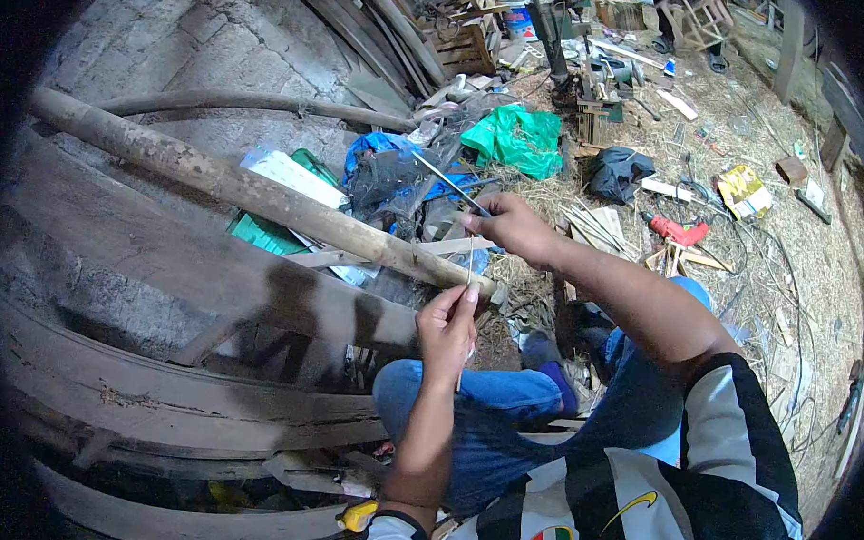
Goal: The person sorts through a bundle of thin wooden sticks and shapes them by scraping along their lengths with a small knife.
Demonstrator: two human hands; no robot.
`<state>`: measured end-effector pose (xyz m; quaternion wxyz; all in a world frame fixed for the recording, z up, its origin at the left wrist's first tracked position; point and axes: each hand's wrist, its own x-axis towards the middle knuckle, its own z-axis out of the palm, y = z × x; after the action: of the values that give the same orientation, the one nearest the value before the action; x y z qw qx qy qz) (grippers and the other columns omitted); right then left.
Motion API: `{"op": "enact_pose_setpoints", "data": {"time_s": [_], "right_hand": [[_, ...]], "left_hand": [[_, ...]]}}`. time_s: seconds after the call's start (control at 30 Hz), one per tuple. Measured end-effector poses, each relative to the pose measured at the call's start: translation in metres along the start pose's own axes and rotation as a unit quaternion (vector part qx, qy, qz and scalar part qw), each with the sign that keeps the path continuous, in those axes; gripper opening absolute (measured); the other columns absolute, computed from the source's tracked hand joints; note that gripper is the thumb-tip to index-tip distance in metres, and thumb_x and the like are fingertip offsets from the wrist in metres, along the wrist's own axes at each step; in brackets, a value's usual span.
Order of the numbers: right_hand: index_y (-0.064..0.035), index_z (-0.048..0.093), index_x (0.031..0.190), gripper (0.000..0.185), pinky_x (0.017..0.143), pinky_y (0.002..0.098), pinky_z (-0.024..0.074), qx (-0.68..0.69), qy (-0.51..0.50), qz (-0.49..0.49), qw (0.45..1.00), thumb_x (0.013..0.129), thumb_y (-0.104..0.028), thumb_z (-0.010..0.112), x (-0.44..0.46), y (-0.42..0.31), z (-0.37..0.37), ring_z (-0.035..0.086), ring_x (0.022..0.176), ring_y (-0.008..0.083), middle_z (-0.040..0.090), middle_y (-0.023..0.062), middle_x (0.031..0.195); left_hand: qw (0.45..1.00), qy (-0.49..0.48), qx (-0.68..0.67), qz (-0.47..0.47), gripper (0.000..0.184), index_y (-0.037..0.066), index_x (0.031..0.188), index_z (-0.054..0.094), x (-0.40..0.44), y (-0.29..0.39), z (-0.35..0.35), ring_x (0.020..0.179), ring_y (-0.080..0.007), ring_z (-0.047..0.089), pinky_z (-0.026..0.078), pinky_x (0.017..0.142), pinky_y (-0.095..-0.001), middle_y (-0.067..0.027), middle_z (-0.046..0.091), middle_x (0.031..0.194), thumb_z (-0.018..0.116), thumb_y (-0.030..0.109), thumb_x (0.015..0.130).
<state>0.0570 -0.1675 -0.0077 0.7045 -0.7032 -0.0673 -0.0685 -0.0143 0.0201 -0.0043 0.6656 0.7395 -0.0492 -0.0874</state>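
Observation:
My left hand [448, 330] pinches a thin pale wooden stick [470, 262] between thumb and fingers, and the stick stands nearly upright. Above it, my right hand [514, 229] is closed around a knife [443, 181] with a long narrow blade pointing up and to the left. The fingertips of the right hand are close to the upper end of the stick; whether they touch it I cannot tell. Just behind the stick lies the end of a long wooden pole [338, 231], which slants across from the upper left.
Wide wooden planks [190, 395] lie at the left. A green plastic bag [517, 140] and a black bag [618, 174] lie beyond my hands. On the straw-covered ground at right are a red power drill [676, 229], a yellow packet [744, 191] and cables. A yellow tape measure [357, 515] sits near my left elbow.

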Motion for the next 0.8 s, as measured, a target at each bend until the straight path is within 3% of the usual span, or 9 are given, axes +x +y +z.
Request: {"op": "enact_pose_setpoints", "data": {"time_s": [0.03,0.1,0.13,0.4,0.53,0.67,0.8], "right_hand": [[-0.0029,0.069,0.085,0.034,0.055,0.029,0.0362,-0.001,-0.001,0.0,1.0,0.096,-0.035,0.066,-0.002,-0.006,-0.002,0.046,0.06,0.0081,0.055,-0.0022,0.065],[-0.003,0.073,0.084,0.033,0.054,0.0304,0.0371,0.029,0.024,0.109,0.993,0.095,-0.034,0.068,-0.003,-0.02,-0.008,0.047,0.06,0.0082,0.058,-0.001,0.067],[-0.0035,0.073,0.083,0.032,0.051,0.0293,0.0321,0.069,0.041,0.09,0.993,0.095,-0.033,0.068,0.002,-0.013,-0.007,0.043,0.057,0.0069,0.054,-0.0027,0.064],[-0.0035,0.068,0.076,0.033,0.052,0.0302,0.0288,0.101,0.199,0.071,0.972,0.092,-0.032,0.07,0.02,-0.011,-0.034,0.038,0.057,0.0075,0.049,-0.0055,0.062],[-0.0017,0.068,0.077,0.036,0.055,0.0301,0.0337,0.068,0.224,0.053,0.971,0.093,-0.034,0.07,0.012,-0.015,-0.051,0.042,0.061,0.0081,0.053,-0.0036,0.065],[0.0021,0.069,0.084,0.038,0.062,0.0297,0.0391,0.022,0.27,0.052,0.961,0.094,-0.034,0.069,0.012,-0.017,-0.058,0.045,0.066,0.0087,0.056,-0.0015,0.068],[0.0,0.067,0.08,0.038,0.056,0.0306,0.0348,0.017,0.272,0.047,0.961,0.094,-0.035,0.069,0.005,-0.041,-0.059,0.041,0.061,0.008,0.051,-0.0036,0.064]], "left_hand": [[1.0,0.001,-0.001,0.001,0.021,0.001,0.104,0.072,0.001,0.001,-0.001,0.037,-0.0031,0.038,0.027,0.034,-0.0221,0.0033,0.05,0.053,0.069,0.019,0.095],[0.998,-0.025,0.029,0.042,0.021,0.001,0.104,0.071,0.007,0.006,-0.006,0.039,-0.0026,0.039,0.028,0.035,-0.0214,0.0034,0.051,0.055,0.07,0.02,0.095],[0.998,-0.047,0.029,0.024,0.022,0.0,0.104,0.07,0.007,0.014,-0.009,0.04,-0.0028,0.041,0.03,0.036,-0.0212,0.003,0.054,0.059,0.071,0.02,0.094],[0.99,-0.085,0.108,0.025,0.022,-0.001,0.103,0.07,0.044,0.04,-0.032,0.043,-0.0036,0.044,0.033,0.038,-0.0213,0.0004,0.058,0.062,0.073,0.018,0.092],[0.977,-0.135,0.165,0.024,0.021,0.0,0.102,0.07,0.071,0.042,-0.036,0.046,-0.0038,0.047,0.035,0.04,-0.0205,0.0002,0.059,0.063,0.074,0.017,0.091],[0.993,-0.071,0.053,0.083,0.019,0.002,0.099,0.07,0.089,0.055,-0.031,0.049,-0.0042,0.05,0.037,0.041,-0.0198,-0.0006,0.062,0.068,0.076,0.016,0.088],[0.99,-0.058,-0.105,0.074,0.013,0.003,0.101,0.068,0.121,0.065,-0.054,0.054,-0.0079,0.054,0.043,0.047,-0.0219,-0.0045,0.066,0.075,0.071,0.01,0.091]]}}
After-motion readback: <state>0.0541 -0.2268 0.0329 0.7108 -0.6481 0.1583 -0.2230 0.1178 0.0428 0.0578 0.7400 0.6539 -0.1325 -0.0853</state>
